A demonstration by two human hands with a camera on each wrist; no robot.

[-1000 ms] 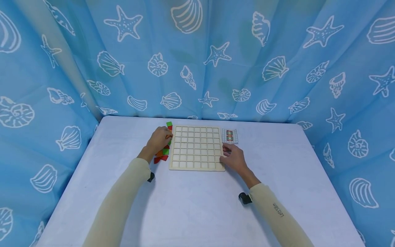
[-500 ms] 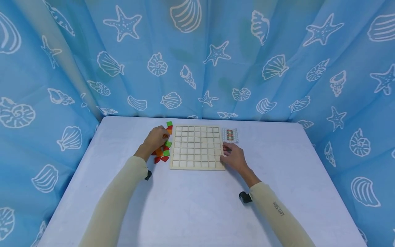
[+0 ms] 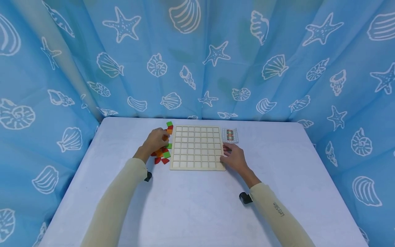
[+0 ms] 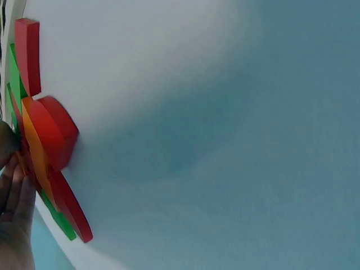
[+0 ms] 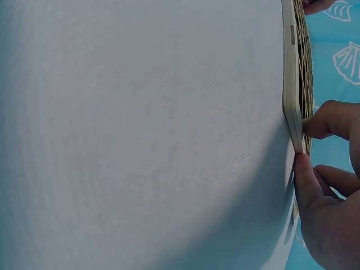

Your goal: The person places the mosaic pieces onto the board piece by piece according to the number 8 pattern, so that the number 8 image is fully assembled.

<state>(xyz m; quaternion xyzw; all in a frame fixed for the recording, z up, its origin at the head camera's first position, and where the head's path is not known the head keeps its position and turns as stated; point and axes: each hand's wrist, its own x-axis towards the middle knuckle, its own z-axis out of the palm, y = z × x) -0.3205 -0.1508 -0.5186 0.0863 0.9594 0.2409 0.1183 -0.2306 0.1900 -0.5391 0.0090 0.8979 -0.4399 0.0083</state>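
Note:
A square wooden grid board (image 3: 197, 168) lies on the white table. My right hand (image 3: 235, 157) holds its right edge; in the right wrist view the thumb (image 5: 326, 121) rests on the rim and a finger (image 5: 306, 180) touches the side. My left hand (image 3: 155, 140) is over a heap of small coloured pieces along the board's left edge. Red pieces (image 4: 53, 132), an orange piece (image 4: 36, 152) and green pieces (image 4: 59, 216) overlap there, beside the left fingers (image 4: 22, 202). Whether the left fingertips pinch a piece is hidden.
A small pattern card (image 3: 234, 136) with a coloured grid lies right of the board's upper corner. One green piece (image 3: 169, 124) sits at the heap's far end. A blue shell-print curtain (image 3: 197, 85) stands behind the table (image 3: 197, 206).
My left hand has drawn back slightly left from the board's edge, uncovering green and orange pieces. A green piece has shifted slightly toward me. My right hand stays on the board's edge.

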